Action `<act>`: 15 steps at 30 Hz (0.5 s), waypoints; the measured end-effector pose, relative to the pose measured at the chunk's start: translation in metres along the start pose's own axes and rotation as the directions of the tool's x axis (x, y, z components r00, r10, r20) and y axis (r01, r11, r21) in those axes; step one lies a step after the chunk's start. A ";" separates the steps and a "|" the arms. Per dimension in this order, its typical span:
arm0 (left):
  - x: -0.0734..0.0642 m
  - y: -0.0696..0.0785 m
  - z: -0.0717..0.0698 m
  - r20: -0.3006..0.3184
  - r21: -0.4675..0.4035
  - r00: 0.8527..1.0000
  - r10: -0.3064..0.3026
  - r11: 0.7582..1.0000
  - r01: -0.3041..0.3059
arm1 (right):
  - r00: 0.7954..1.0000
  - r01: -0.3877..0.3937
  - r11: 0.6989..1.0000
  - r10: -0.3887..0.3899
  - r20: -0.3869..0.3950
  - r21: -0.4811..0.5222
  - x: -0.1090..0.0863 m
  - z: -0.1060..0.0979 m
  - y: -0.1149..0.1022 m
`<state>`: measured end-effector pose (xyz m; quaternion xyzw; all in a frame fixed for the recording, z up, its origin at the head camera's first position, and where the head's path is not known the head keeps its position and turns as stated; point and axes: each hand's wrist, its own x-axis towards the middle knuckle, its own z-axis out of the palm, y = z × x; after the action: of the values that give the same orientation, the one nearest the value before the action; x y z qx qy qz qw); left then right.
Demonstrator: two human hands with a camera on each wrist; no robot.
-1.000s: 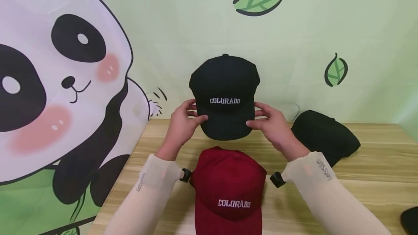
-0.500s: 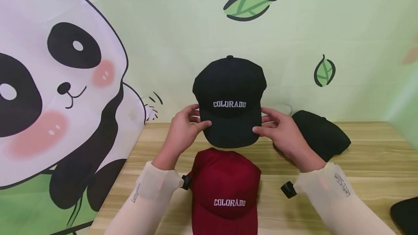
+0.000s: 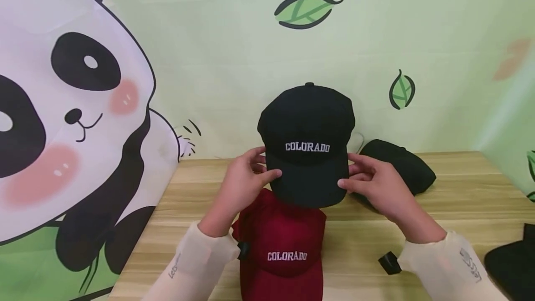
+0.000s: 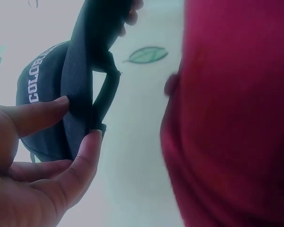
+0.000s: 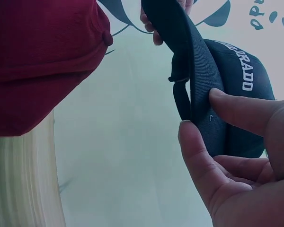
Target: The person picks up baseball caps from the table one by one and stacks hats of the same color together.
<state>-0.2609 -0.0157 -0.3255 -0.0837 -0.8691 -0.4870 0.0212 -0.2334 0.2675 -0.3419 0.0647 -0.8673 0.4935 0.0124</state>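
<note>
Between both hands a black baseball cap (image 3: 307,120) with white COLORADO lettering is held up, its brim toward me. My left hand (image 3: 246,178) pinches the brim's left side, thumb on top and fingers behind. The right hand (image 3: 378,182) grips the opposite side the same way. In the left wrist view, the black cap (image 4: 75,90) shows its brim edge and the back strap opening. A red baseball cap (image 3: 284,240), also lettered COLORADO, lies on the wooden table (image 3: 200,185) just in front, partly overlapped by the black brim.
Another black cap (image 3: 397,161) lies behind the right hand, partly hidden by it. A black item (image 3: 512,261) is at the right edge. Behind the table hangs a pale green backdrop (image 3: 225,59) with a panda print and leaves.
Both hands have brought the black cap lower and nearer, and it now overlaps the red cap's top in the head view. The head view has turned slightly right.
</note>
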 end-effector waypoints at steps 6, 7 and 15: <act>-0.014 0.001 0.012 0.029 0.038 0.997 0.066 0.997 -0.067 | 1.000 -0.011 1.000 0.011 0.017 -0.028 -0.017 -0.007 0.008; -0.016 0.001 0.014 0.039 0.050 0.997 0.070 0.996 -0.072 | 1.000 -0.015 0.999 0.016 0.021 -0.032 -0.019 -0.008 0.009; -0.031 0.004 0.032 0.107 0.128 0.990 0.095 0.986 -0.108 | 0.998 -0.011 1.000 0.011 0.055 -0.006 -0.037 -0.014 0.026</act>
<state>-0.2287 0.0096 -0.3420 -0.1506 -0.8943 -0.4212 0.0079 -0.2009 0.2959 -0.3599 0.0734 -0.8690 0.4892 -0.0141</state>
